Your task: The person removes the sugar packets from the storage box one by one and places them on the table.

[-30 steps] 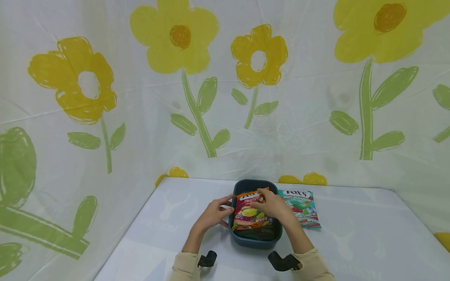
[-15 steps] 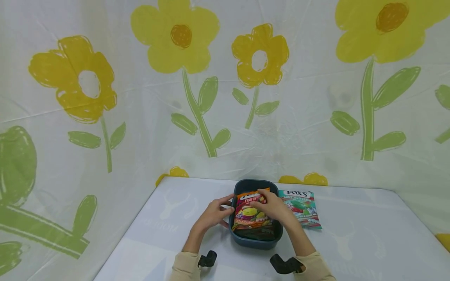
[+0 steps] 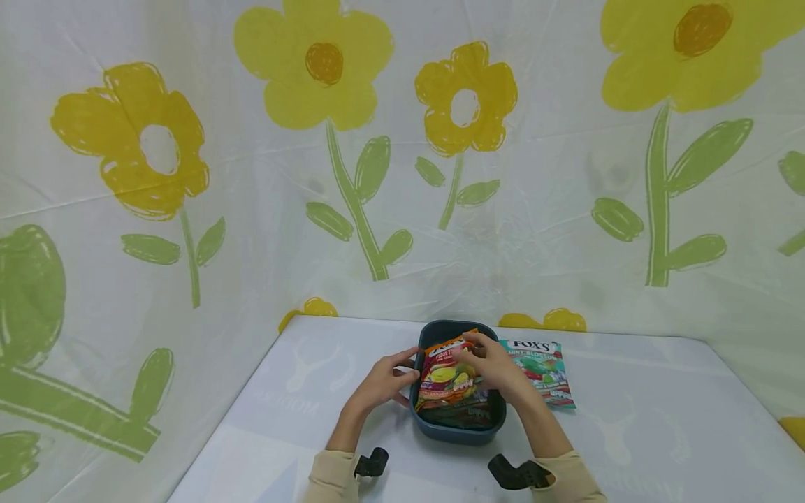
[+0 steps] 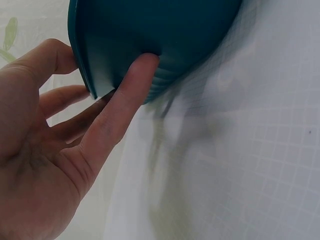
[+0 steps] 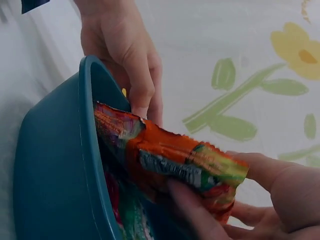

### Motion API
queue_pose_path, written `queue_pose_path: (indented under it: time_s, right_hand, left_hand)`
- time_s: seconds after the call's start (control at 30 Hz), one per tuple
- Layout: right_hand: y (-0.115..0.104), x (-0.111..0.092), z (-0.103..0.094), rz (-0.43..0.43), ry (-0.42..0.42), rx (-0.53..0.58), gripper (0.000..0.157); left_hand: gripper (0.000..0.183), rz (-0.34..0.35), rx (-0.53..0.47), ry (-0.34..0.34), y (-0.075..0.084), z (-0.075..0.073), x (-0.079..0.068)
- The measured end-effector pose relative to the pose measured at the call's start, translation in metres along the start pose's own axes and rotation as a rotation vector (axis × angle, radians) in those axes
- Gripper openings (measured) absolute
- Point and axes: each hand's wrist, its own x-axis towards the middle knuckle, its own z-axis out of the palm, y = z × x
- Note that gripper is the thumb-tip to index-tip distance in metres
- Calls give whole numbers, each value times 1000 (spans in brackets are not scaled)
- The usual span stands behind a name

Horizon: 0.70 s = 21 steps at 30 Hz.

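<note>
A dark teal plastic storage container (image 3: 459,436) stands on the table before me. My left hand (image 3: 377,381) holds its left side; in the left wrist view the thumb (image 4: 135,82) presses the outer wall while other fingers are at the rim. My right hand (image 3: 493,363) pinches the upper right part of an orange-and-red Fox's Fruits candy bag (image 3: 443,374). This bag lies tilted in the container, its right edge raised, as the right wrist view shows. Beneath it sits a darker bag (image 3: 462,416), mostly covered; in the right wrist view green wrapping (image 5: 132,215) shows there.
A mint-green Fox's Mint Blossom candy bag (image 3: 544,370) lies flat on the white table (image 3: 635,419), just right of the container and partly behind my right wrist. A flower-printed white curtain (image 3: 534,265) hangs behind the table.
The right hand has shifted slightly, lifting and tilting the right edge of the orange candy bag. Left hand and container stay where they were.
</note>
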Motion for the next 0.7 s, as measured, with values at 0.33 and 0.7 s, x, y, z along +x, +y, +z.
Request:
queue_pose_path:
  time_s: [0.33, 0.7]
  right_hand:
    - [4, 1, -2, -10, -38, 177, 60]
    - [12, 3, -1, -23, -39, 276, 58]
  left_hand:
    - [55, 8, 7, 0, 0, 0, -1]
    - [55, 6, 9, -4, -1, -1, -1]
